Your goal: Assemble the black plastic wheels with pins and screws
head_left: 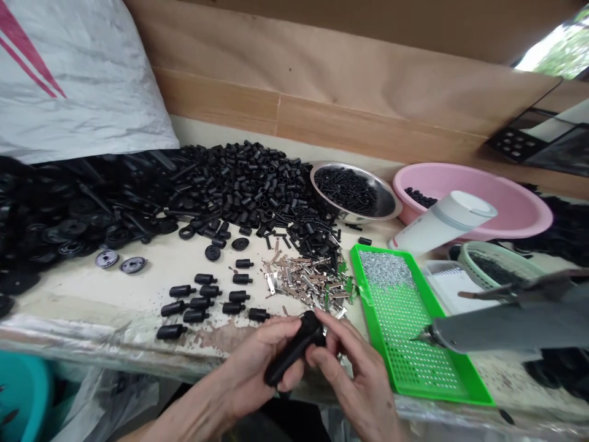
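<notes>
Low over the table's front edge, my left hand [267, 362] is closed round a black plastic handle-shaped part [289, 356], with a wider head at its upper end. The fingers of my right hand [354, 368] are closed on that head, thumb and forefinger on either side; whether a smaller piece is between them is hidden. Just beyond the hands lies a heap of small flat metal strips [304, 276]. Several black cylinders with narrow stub ends [200, 302] lie in loose rows to the left.
A green perforated tray [414, 337] holds small silvery pieces; a grey screwdriver-like tool [506, 328] points across it. Behind stand a white bottle [442, 221], a metal bowl [363, 215] and a pink basin [519, 215]. Black plastic parts [248, 178] pile up beside a white sack [83, 80].
</notes>
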